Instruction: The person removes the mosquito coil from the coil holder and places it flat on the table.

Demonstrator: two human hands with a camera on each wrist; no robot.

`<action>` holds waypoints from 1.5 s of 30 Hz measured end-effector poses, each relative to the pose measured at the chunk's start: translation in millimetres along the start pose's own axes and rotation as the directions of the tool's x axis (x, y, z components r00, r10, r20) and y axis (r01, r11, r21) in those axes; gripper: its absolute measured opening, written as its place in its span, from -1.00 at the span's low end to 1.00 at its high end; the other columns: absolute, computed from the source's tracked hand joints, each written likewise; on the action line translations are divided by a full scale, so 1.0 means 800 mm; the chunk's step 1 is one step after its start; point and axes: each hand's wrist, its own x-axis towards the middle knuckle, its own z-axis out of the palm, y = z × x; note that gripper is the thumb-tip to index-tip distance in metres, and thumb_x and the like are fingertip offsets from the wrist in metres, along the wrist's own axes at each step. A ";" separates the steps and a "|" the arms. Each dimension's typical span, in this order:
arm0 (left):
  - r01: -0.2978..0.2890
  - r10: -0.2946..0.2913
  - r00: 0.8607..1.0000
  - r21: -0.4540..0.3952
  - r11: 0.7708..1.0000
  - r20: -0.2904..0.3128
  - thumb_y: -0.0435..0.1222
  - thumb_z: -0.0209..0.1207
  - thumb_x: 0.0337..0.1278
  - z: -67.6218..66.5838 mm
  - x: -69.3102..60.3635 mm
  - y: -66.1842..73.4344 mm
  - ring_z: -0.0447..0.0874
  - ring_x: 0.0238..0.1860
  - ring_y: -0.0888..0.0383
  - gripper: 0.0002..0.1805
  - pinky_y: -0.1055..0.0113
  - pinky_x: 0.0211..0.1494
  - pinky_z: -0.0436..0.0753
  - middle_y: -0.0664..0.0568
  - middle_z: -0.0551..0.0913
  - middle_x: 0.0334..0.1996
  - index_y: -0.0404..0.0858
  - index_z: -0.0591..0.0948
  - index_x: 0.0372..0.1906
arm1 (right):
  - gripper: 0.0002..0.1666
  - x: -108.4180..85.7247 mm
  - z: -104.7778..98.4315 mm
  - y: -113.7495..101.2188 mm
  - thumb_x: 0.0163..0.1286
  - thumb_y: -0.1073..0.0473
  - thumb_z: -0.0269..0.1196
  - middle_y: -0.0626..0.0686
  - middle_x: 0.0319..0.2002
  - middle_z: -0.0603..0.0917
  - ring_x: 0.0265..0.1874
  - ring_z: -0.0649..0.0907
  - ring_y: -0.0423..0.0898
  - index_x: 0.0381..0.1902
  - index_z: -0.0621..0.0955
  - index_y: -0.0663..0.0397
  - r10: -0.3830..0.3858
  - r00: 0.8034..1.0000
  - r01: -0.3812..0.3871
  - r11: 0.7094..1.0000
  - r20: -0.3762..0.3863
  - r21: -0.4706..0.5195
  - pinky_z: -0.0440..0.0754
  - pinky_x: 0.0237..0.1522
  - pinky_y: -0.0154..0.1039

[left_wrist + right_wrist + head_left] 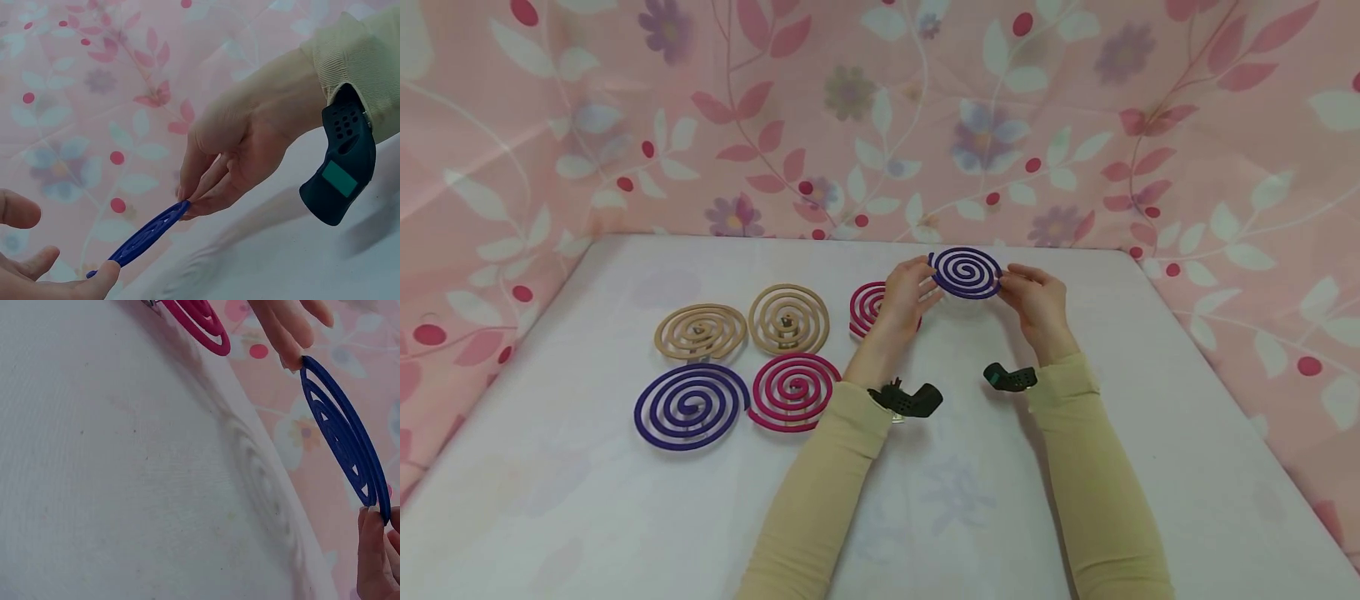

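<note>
A navy blue mosquito coil (966,273) is held up above the back of the table, tilted, between both hands. At its left edge, my left hand (901,302) pinches the rim with its fingertips; the other fingers are spread apart. My right hand (1041,307) pinches the opposite rim between thumb and fingers, plainest in the left wrist view. Partly behind the left hand stands a magenta coil (867,308). Further left are another magenta coil (790,427), a second navy coil (658,408) and two tan coils (670,337), raised on small metal stands.
The white table (970,533) ends at a pink floral cloth (880,117) behind. Each wrist wears a dark camera mount (917,402). A small metal piece (896,417) shows under the left one. The held coil casts a spiral shadow on the table.
</note>
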 end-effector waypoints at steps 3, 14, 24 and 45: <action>0.017 -0.017 1.000 0.007 1.000 0.005 -0.45 -0.03 0.35 0.001 0.001 -0.005 0.34 0.36 -0.17 -0.43 0.07 0.44 0.44 -0.27 0.30 0.41 -0.44 0.25 0.43 | -0.56 0.002 -0.003 0.003 0.35 0.52 0.20 0.17 -0.06 0.63 -0.14 0.72 -0.10 0.18 0.48 0.36 0.024 0.999 -0.024 1.000 -0.022 -0.003 0.67 0.05 -0.32; 0.053 -0.055 0.997 0.054 0.997 0.050 -0.40 -0.03 0.38 0.003 -0.002 -0.013 0.13 0.50 -0.18 -0.43 0.05 0.52 0.31 -0.17 0.15 0.53 -0.40 0.24 0.45 | -0.44 0.013 -0.011 0.017 0.34 0.50 0.23 0.04 -0.18 0.62 -0.16 0.69 -0.16 0.30 0.44 0.42 0.067 0.993 -0.073 0.995 -0.093 -0.063 0.64 0.12 -0.34; 0.070 -0.073 0.996 0.048 0.996 0.059 -0.39 -0.05 0.36 0.009 -0.003 -0.021 0.06 0.53 -0.16 -0.43 0.02 0.54 0.26 -0.14 0.12 0.54 -0.45 0.24 0.43 | -0.46 0.018 -0.015 0.023 0.38 0.41 0.22 0.03 -0.11 0.60 -0.12 0.68 -0.18 0.31 0.47 0.36 0.106 0.985 -0.122 0.986 -0.134 -0.118 0.54 0.29 -0.25; 0.073 -0.074 0.997 0.089 0.993 0.010 -0.33 -0.07 0.35 0.012 0.002 -0.034 0.04 0.55 0.01 -0.41 0.04 0.58 0.16 -0.14 0.16 0.52 -0.48 0.23 0.42 | -0.45 0.012 -0.009 0.014 0.43 0.40 0.11 0.19 0.06 0.60 -0.05 0.68 -0.13 0.36 0.40 0.40 0.113 0.986 -0.131 0.978 -0.119 -0.160 0.53 0.31 -0.19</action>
